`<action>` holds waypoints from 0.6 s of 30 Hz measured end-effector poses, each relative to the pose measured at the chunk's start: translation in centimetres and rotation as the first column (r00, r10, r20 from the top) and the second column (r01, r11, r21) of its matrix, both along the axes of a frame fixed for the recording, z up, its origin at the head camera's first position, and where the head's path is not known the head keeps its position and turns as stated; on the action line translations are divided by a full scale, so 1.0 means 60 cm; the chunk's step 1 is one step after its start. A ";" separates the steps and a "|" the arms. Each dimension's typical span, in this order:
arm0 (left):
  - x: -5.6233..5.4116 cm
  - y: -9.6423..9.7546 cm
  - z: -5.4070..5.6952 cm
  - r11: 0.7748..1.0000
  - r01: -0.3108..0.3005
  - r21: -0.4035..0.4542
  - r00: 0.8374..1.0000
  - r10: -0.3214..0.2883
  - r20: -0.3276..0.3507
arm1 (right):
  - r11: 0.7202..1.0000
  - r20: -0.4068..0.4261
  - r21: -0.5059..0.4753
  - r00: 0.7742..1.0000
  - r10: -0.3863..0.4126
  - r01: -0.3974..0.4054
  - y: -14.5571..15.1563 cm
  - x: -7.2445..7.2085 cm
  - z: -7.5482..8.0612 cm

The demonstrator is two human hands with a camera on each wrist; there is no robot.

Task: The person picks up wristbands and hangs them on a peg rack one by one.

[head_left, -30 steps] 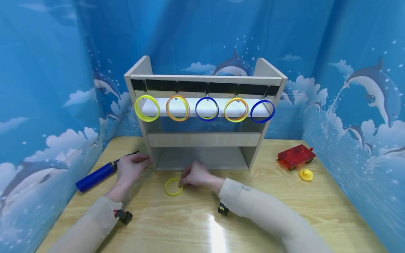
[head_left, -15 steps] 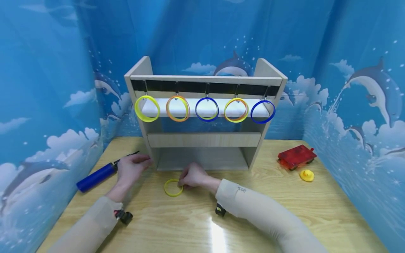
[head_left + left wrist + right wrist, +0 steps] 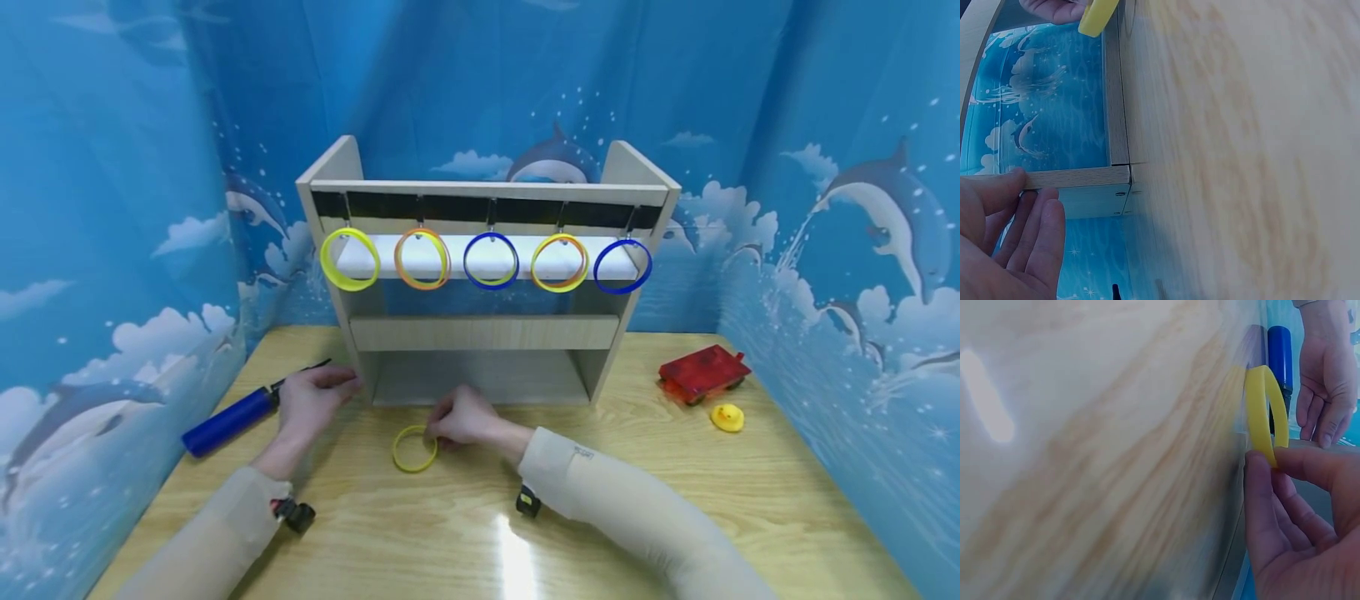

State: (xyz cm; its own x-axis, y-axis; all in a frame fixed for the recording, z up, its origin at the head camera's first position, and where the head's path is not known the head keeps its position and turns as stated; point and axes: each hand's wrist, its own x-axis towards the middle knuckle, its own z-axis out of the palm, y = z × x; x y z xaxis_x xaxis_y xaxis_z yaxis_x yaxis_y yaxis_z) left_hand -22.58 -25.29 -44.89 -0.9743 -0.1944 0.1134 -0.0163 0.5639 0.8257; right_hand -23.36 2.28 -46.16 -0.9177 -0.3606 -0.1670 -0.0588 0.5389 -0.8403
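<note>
My right hand pinches the edge of a yellow ring between thumb and fingertips, low over the table in front of the shelf. In the right wrist view the yellow ring stands edge-on, its lower end between the fingertips. At the shelf's left side, my left hand grips the front edge of the upright panel. The left wrist view has the thumb on one side of that panel and the fingers on the other. Yellow, orange and blue rings hang from hooks along the wooden shelf, including a blue ring at the right end.
A blue cylinder with a thin black tip lies left of the left hand. On the right of the table are a red toy cart and a yellow rubber duck. Blue dolphin-print curtains surround the table.
The right hand and the yellow ring shift only slightly, a little left and then back to the right. The left hand stays at the shelf panel.
</note>
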 end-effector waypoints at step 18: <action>0.002 -0.003 -0.003 0.999 0.019 0.032 1.000 -0.019 -0.003 | 0.983 0.040 -0.184 0.999 0.014 -0.006 0.078 0.016 0.040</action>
